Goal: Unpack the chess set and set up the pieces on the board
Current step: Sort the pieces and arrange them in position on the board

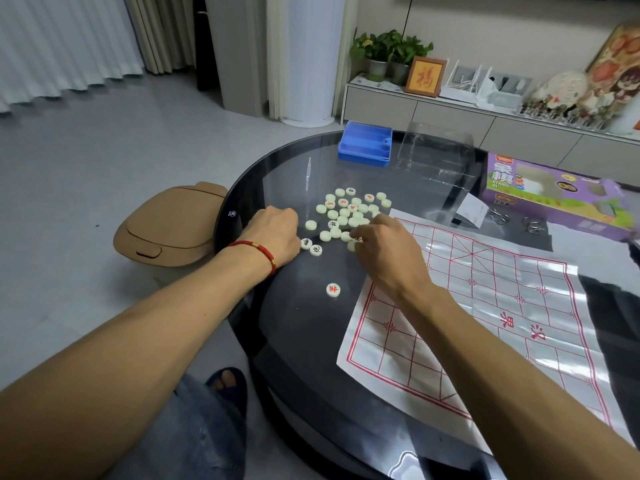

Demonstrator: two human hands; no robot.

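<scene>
Nearest, the thin red-lined paper board looks floppy and lies flat on the dark glass worktop. Further out, small, hard cream disc pieces probably slide easily, so pinch their edges. Right hand grip pinches one; left hand sits clenched, apparently empty.

Pieces lie left of board.

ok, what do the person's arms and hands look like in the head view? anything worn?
Both forearms are bare, with no sleeves in view and no gloves. The left hand has a thin red cord bracelet with small gold beads around the wrist. The right hand and its wrist show nothing worn: no watch, and no ring that I can make out on the visible fingers.
</scene>
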